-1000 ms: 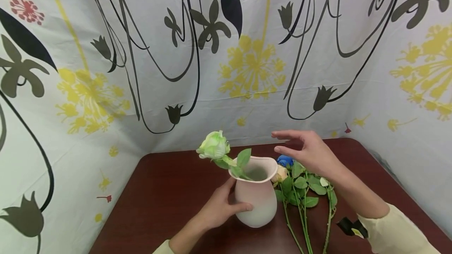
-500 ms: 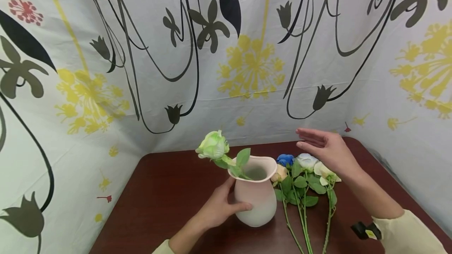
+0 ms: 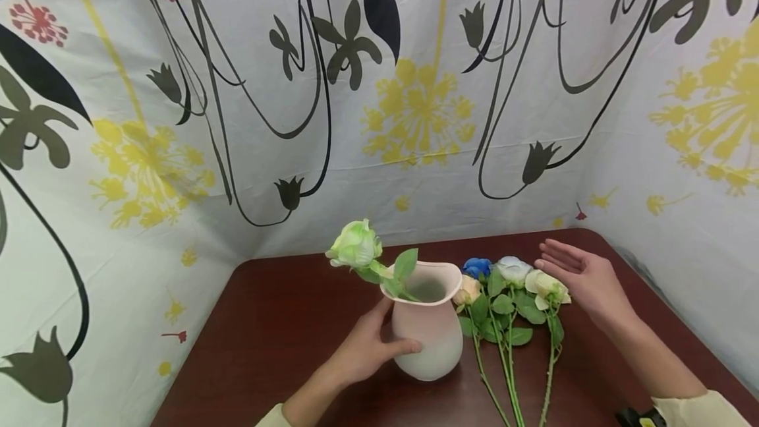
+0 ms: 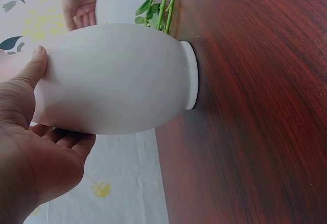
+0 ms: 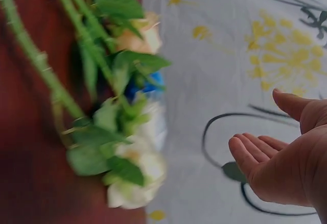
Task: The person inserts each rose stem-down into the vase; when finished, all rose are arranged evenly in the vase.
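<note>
A pale pink-and-white vase (image 3: 428,341) stands upright on the table, and my left hand (image 3: 370,342) grips its side, thumb across the front. In the left wrist view the fingers curl round the vase (image 4: 117,81). One light green rose (image 3: 356,244) leans out over the vase's left rim. My right hand (image 3: 593,282) holds nothing; its fingers are extended beside the loose roses. Those are a blue rose (image 3: 477,267), a peach rose (image 3: 467,290), a white rose (image 3: 513,270) and a cream rose (image 3: 547,287), lying with their stems toward me.
The dark red-brown table (image 3: 284,321) carries the vase and flowers. A white cloth (image 3: 356,150) with printed flowers hangs behind it and along both sides. A black band (image 3: 643,418) is at my right wrist.
My right hand has moved right and slightly down, away from the vase, uncovering the white and cream roses. The left hand and vase have kept their place.
</note>
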Tool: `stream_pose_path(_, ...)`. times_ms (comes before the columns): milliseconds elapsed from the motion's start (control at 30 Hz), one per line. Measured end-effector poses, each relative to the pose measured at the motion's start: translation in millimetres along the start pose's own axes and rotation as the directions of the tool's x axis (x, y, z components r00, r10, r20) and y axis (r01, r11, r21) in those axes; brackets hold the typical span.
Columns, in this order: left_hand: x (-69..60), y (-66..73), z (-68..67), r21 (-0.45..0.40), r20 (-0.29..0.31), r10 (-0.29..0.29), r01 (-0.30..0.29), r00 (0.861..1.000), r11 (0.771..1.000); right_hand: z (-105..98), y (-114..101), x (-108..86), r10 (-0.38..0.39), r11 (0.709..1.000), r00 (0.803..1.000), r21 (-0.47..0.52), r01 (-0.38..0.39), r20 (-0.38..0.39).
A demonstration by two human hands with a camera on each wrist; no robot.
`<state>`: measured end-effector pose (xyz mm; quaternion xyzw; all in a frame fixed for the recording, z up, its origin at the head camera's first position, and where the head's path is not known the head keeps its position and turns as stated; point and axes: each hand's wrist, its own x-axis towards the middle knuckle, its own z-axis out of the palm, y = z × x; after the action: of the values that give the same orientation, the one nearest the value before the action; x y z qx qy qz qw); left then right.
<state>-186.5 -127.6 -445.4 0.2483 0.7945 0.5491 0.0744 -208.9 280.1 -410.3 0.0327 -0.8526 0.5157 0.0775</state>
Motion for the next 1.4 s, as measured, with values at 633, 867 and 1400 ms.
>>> stream_pose_path(633, 0.5, -1.0, -1.4, 0.003, 0.001, 0.002, -0.002, 1.0, 1.0, -8, 73, -15.7, 0.311, 0.95, 0.948, -0.047, -0.308, 0.065)
stream_pose_path(867, 0.4, -1.7, -0.6, 0.012, 0.001, -0.001, 0.001, 1.0, 1.0, -5, 81, -21.4, 0.33, 0.942, 0.944, -0.066, -0.329, -0.004)
stream_pose_path(1400, -0.4, -0.7, -0.2, 0.032, -0.007, 0.003, -0.003, 1.0, 0.999, 1, 89, -18.7, 0.397, 0.912, 0.907, 0.049, -0.407, 0.14)
